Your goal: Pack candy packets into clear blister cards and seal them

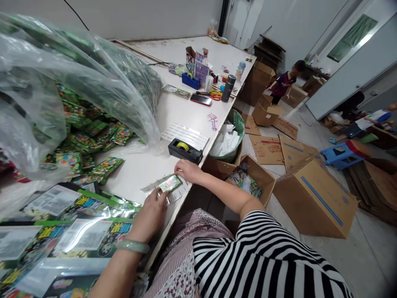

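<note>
A small flat packet with a colourful shiny print (170, 183) lies at the table's front edge, on a clear plastic sleeve with pale printing (177, 193). My left hand (152, 209), a pale green bangle on its wrist, grips the packet's near left end between thumb and fingers. At the far right end, my right hand (188, 171) has its fingers pinched on the packet's corner. Just beyond my right hand stands a black tape dispenser (185, 151) with a yellow core. To the left lie loose green packets (107, 169) and larger green-and-black printed bags (83, 236).
A big clear plastic bag (130, 78) full of green packets fills the table's left side. Behind the dispenser are a label sheet (186, 134), a phone (201, 99) and a dark bottle (228, 88). Cartons (313, 198) stand on the floor; two people are farther off.
</note>
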A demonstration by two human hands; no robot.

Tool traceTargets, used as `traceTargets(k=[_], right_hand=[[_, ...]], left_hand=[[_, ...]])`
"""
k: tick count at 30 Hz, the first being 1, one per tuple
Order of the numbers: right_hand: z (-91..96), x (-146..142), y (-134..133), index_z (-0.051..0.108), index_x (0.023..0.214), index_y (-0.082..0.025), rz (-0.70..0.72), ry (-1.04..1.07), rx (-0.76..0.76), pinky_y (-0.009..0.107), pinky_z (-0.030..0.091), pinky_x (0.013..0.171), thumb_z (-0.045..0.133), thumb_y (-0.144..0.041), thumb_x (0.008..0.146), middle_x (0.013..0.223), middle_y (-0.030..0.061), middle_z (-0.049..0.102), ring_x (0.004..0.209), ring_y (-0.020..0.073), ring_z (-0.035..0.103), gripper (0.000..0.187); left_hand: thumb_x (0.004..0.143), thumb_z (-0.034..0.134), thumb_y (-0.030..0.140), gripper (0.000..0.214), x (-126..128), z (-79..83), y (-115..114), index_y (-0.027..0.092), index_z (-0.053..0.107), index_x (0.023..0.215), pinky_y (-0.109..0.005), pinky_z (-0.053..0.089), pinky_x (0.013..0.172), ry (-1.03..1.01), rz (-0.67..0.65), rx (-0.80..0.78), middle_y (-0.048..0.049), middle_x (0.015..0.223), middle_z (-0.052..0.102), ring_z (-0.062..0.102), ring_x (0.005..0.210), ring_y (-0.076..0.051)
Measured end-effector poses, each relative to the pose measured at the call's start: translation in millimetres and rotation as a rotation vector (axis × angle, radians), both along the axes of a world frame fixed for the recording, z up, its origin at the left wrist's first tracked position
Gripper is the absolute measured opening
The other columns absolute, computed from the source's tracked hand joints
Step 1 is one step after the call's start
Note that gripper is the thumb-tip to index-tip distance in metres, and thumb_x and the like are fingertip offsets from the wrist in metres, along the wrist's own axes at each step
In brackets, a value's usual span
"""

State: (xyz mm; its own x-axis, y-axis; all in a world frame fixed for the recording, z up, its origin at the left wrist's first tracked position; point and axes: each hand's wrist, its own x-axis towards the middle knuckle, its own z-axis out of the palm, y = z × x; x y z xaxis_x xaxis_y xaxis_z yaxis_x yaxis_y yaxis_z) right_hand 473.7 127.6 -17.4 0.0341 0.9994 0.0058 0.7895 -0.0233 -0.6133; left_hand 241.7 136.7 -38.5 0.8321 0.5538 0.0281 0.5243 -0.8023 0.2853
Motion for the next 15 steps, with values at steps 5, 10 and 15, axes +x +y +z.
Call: traceTargets(k=[5, 10, 15], right_hand=[[9.3, 15, -9, 0.062, 0.082, -0.020, 0.179, 0.052, 0.027, 0.032, 0.039, 0.101, 0.063, -0.014, 0.089, 0.104, 0.0045, 0.060, 0.105, 0.0180, 0.053, 0.009], [28.3, 18, -8, 0.061, 0.085, -0.018, -0.018, 0.392, 0.140, 0.028, 0.048, 0.088, 0.062, -0.022, 0.091, 0.102, 0.0046, 0.060, 0.098, 0.0153, 0.057, 0.007], [31.2, -31, -1, 0.063, 0.097, -0.016, -0.015, 0.823, 0.119, 0.025, 0.051, 0.086, 0.065, -0.021, 0.089, 0.097, 0.0018, 0.063, 0.086, 0.0111, 0.060, 0.010]], left_hand=[[0.090, 0.042, 0.015, 0.043, 1, 5.2, -4, 0.012, 0.056, 0.130, -0.046, 0.050, 0.103, 0.055, 0.011, 0.000, -0.0213, 0.142, 0.050, 0.057, 0.123, -0.033], [0.089, 0.043, 0.018, 0.041, 3, -2.3, 0, 0.013, 0.058, 0.127, -0.049, 0.049, 0.105, 0.018, 0.016, -0.010, -0.0214, 0.141, 0.051, 0.058, 0.122, -0.034], [0.089, 0.050, 0.033, 0.045, -9, 15.3, -2, 0.019, 0.054, 0.132, -0.055, 0.050, 0.104, -0.218, 0.033, -0.071, -0.0195, 0.143, 0.048, 0.056, 0.127, -0.039]])
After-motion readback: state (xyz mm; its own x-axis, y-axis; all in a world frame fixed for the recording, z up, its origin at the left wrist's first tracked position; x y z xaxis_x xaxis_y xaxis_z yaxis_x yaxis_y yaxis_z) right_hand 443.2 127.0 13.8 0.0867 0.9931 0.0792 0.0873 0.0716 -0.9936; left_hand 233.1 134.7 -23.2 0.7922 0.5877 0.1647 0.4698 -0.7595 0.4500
